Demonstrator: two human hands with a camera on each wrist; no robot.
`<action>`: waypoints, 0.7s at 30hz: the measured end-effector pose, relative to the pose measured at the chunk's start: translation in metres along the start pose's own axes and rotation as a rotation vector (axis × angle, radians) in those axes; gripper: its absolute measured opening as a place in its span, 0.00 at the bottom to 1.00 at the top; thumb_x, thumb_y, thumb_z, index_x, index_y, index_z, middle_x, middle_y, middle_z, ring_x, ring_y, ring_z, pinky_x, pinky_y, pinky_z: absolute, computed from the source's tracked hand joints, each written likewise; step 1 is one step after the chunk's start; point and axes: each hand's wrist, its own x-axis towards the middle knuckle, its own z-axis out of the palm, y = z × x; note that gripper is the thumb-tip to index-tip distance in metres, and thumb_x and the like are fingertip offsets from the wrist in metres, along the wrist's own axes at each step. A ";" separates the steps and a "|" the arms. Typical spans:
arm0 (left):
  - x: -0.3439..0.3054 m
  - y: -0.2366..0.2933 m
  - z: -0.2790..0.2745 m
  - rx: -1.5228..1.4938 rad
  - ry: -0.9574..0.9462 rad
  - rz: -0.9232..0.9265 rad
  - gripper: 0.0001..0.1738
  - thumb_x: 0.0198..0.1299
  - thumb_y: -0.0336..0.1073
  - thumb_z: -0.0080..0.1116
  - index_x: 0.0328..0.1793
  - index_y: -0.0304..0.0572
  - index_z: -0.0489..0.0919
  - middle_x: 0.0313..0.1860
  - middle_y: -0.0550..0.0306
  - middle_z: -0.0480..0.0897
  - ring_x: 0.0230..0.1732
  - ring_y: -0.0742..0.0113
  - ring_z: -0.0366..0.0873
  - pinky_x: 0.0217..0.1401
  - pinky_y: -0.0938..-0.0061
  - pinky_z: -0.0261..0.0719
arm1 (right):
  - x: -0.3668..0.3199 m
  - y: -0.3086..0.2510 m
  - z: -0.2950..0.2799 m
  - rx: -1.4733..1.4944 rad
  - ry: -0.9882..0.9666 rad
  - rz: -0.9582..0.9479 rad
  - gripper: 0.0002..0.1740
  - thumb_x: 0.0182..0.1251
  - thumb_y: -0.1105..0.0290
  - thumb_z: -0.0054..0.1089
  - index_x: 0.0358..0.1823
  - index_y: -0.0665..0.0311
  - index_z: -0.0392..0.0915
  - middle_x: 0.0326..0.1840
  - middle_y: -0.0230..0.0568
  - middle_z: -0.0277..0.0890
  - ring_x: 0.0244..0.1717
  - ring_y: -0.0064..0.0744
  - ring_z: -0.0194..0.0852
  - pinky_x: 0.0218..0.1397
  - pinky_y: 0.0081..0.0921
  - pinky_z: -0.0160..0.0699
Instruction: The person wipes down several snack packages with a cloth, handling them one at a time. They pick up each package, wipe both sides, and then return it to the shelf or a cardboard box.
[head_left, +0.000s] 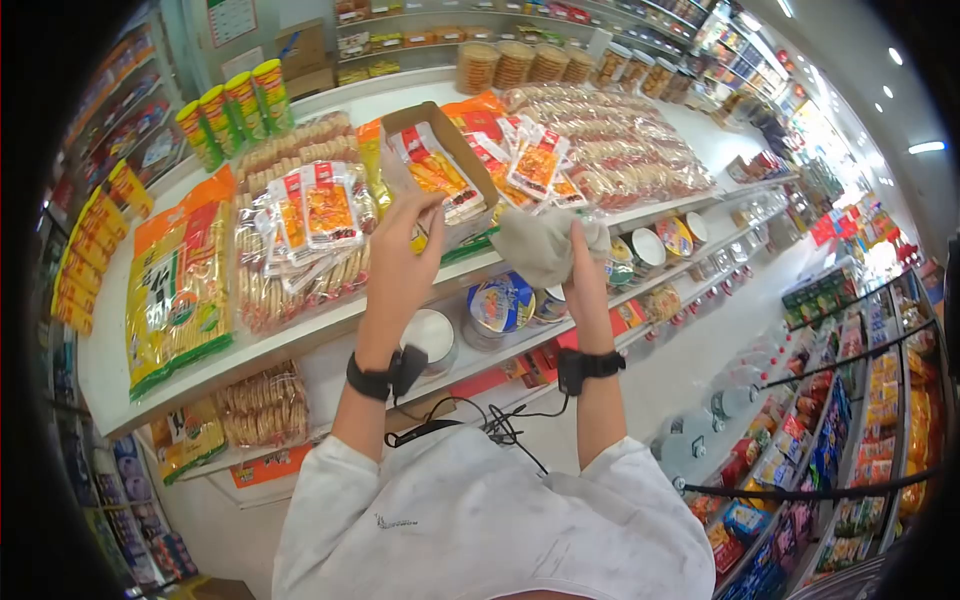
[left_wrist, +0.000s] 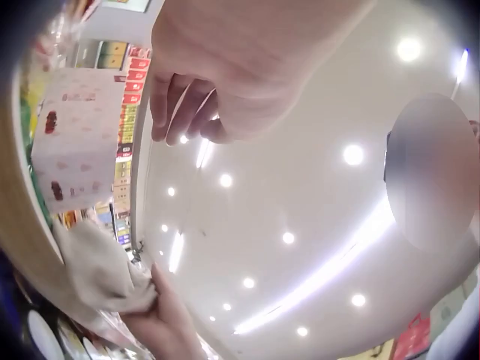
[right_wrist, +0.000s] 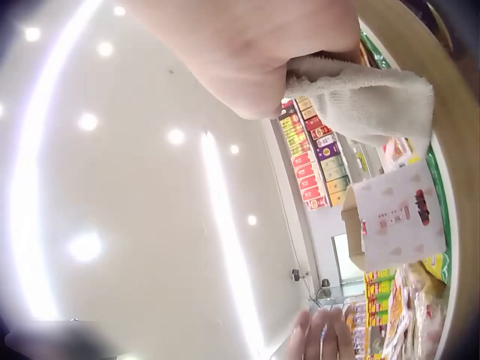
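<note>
My right hand grips a crumpled grey-white cloth between thumb and fingers, just over the counter's front edge. In the right wrist view the cloth looks like soft towelling and hides most of the fingers. My left hand hovers with loosely bent fingers and nothing in them, before the near left side of an open cardboard box. Inside that box lie orange-and-white snack packets. The left wrist view shows the box's pale printed outside and the left fingers hanging apart from it.
Loose snack packets lie on bagged biscuits left of the box; more packets and bagged rows lie right. Green cans and round tubs stand behind. Lidded tubs fill the shelf below. Cables hang between the wrists.
</note>
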 end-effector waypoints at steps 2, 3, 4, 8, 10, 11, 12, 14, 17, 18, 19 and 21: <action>0.022 -0.015 0.012 0.074 -0.058 0.096 0.12 0.64 0.28 0.59 0.50 0.27 0.80 0.47 0.48 0.84 0.51 0.54 0.83 0.56 0.68 0.78 | -0.017 -0.002 -0.009 0.009 0.012 0.065 0.18 0.77 0.61 0.55 0.61 0.60 0.68 0.57 0.34 0.74 0.58 0.25 0.74 0.59 0.27 0.76; 0.034 -0.028 0.023 0.146 -0.104 0.150 0.14 0.62 0.29 0.61 0.51 0.28 0.80 0.48 0.44 0.83 0.52 0.52 0.81 0.57 0.65 0.77 | -0.026 -0.003 -0.014 0.014 0.023 0.099 0.18 0.77 0.61 0.55 0.62 0.60 0.68 0.58 0.34 0.74 0.58 0.25 0.74 0.60 0.27 0.76; 0.047 -0.045 0.035 0.217 -0.156 0.205 0.16 0.59 0.31 0.62 0.51 0.29 0.81 0.50 0.41 0.81 0.53 0.50 0.80 0.57 0.63 0.77 | -0.034 -0.006 -0.018 0.042 0.021 0.124 0.21 0.77 0.61 0.55 0.65 0.61 0.67 0.61 0.35 0.73 0.60 0.26 0.74 0.61 0.27 0.76; 0.070 -0.063 0.064 0.817 -0.454 0.192 0.25 0.52 0.42 0.68 0.50 0.29 0.83 0.53 0.31 0.78 0.57 0.41 0.76 0.60 0.58 0.76 | -0.048 -0.019 -0.035 0.088 0.075 0.122 0.23 0.76 0.61 0.57 0.66 0.62 0.67 0.62 0.36 0.72 0.61 0.27 0.73 0.62 0.28 0.75; 0.074 -0.062 0.078 0.918 -0.548 0.061 0.25 0.49 0.45 0.69 0.47 0.31 0.84 0.51 0.31 0.79 0.54 0.38 0.77 0.59 0.57 0.76 | -0.050 -0.023 -0.046 0.103 0.093 0.094 0.24 0.76 0.62 0.57 0.67 0.62 0.66 0.63 0.36 0.72 0.62 0.27 0.73 0.63 0.28 0.74; 0.074 -0.063 0.082 0.969 -0.602 -0.004 0.26 0.47 0.47 0.69 0.46 0.32 0.84 0.50 0.31 0.80 0.53 0.37 0.77 0.59 0.56 0.76 | -0.051 -0.025 -0.049 0.119 0.094 0.083 0.25 0.76 0.62 0.58 0.68 0.63 0.66 0.63 0.36 0.72 0.62 0.27 0.73 0.63 0.28 0.74; 0.075 -0.065 0.082 0.927 -0.626 0.018 0.25 0.51 0.48 0.67 0.45 0.31 0.83 0.46 0.32 0.81 0.50 0.39 0.79 0.56 0.56 0.76 | -0.053 -0.028 -0.053 0.139 0.101 0.071 0.25 0.76 0.62 0.58 0.68 0.63 0.65 0.64 0.36 0.72 0.62 0.27 0.73 0.63 0.28 0.74; 0.072 -0.070 0.081 0.839 -0.690 0.066 0.25 0.60 0.50 0.63 0.43 0.30 0.80 0.38 0.35 0.83 0.45 0.43 0.82 0.51 0.55 0.76 | -0.060 -0.032 -0.061 0.154 0.165 0.025 0.26 0.75 0.63 0.58 0.69 0.64 0.65 0.64 0.37 0.72 0.62 0.27 0.72 0.63 0.28 0.74; 0.072 -0.072 0.072 0.573 -0.595 0.044 0.22 0.65 0.48 0.59 0.38 0.31 0.80 0.30 0.37 0.82 0.37 0.40 0.82 0.42 0.58 0.77 | -0.061 -0.029 -0.082 0.180 0.182 0.025 0.25 0.76 0.62 0.58 0.68 0.65 0.66 0.63 0.37 0.72 0.61 0.27 0.73 0.63 0.27 0.74; 0.069 -0.066 0.068 0.442 -0.535 0.104 0.19 0.69 0.46 0.55 0.42 0.34 0.81 0.34 0.36 0.83 0.38 0.37 0.81 0.38 0.60 0.77 | -0.062 -0.030 -0.083 0.168 0.178 -0.013 0.24 0.76 0.62 0.57 0.67 0.65 0.67 0.62 0.37 0.73 0.61 0.27 0.73 0.63 0.28 0.73; 0.070 -0.058 0.068 0.414 -0.405 0.089 0.18 0.68 0.45 0.56 0.42 0.34 0.83 0.34 0.37 0.83 0.37 0.38 0.81 0.39 0.59 0.77 | -0.062 -0.030 -0.084 0.191 0.199 -0.013 0.24 0.76 0.62 0.57 0.67 0.65 0.67 0.62 0.36 0.73 0.61 0.26 0.73 0.63 0.27 0.73; 0.064 -0.045 0.069 0.337 -0.139 0.034 0.16 0.66 0.44 0.60 0.41 0.36 0.85 0.34 0.39 0.84 0.35 0.39 0.82 0.39 0.56 0.78 | -0.063 -0.028 -0.086 0.216 0.236 -0.002 0.23 0.77 0.62 0.56 0.67 0.64 0.67 0.62 0.36 0.74 0.60 0.26 0.73 0.63 0.27 0.73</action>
